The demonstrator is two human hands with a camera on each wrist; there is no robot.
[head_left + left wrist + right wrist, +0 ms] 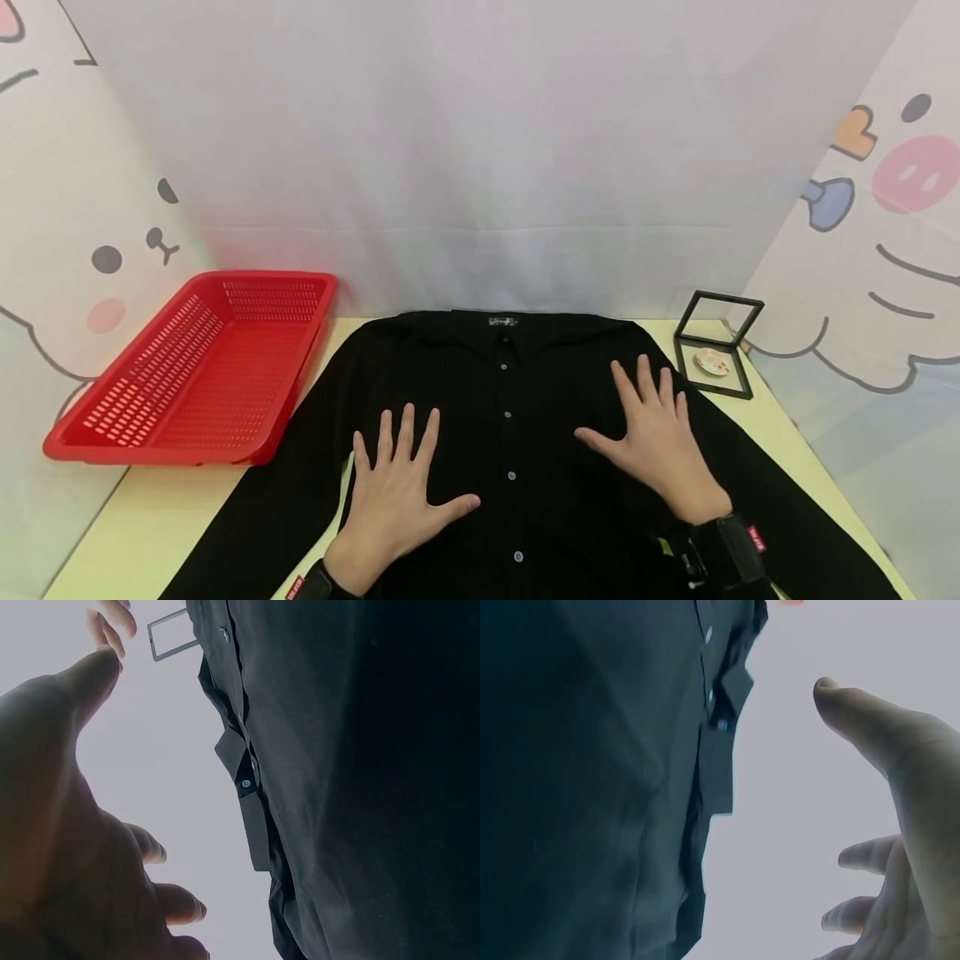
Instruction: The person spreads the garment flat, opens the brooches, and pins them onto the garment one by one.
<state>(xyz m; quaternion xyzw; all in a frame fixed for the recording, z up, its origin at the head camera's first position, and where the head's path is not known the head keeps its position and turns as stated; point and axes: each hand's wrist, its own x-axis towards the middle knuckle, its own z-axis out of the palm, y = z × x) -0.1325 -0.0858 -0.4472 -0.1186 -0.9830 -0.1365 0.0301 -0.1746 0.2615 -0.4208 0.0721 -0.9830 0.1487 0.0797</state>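
A black button-up shirt [465, 392] lies spread face up, its collar at the far side and its sleeves angled out to both sides. Over its left half in the head view, my left hand [393, 500] is held with fingers spread. My right hand [656, 442] hovers likewise above the other half, thumb pointing inward. Both wrist views show a gap between the hand and the shirt [322, 787], and neither hand holds anything. A row of pale buttons runs down the shirt's middle; its lower hem is outside the head view.
A red plastic basket [225, 392] stands at the left, beside one sleeve. On the right, a small black-framed open case [712, 389] holds a pale round item [712, 362]. A white curtain [480, 167] closes off the back of the pale yellow table [176, 500], with cartoon-printed cloths at both sides.
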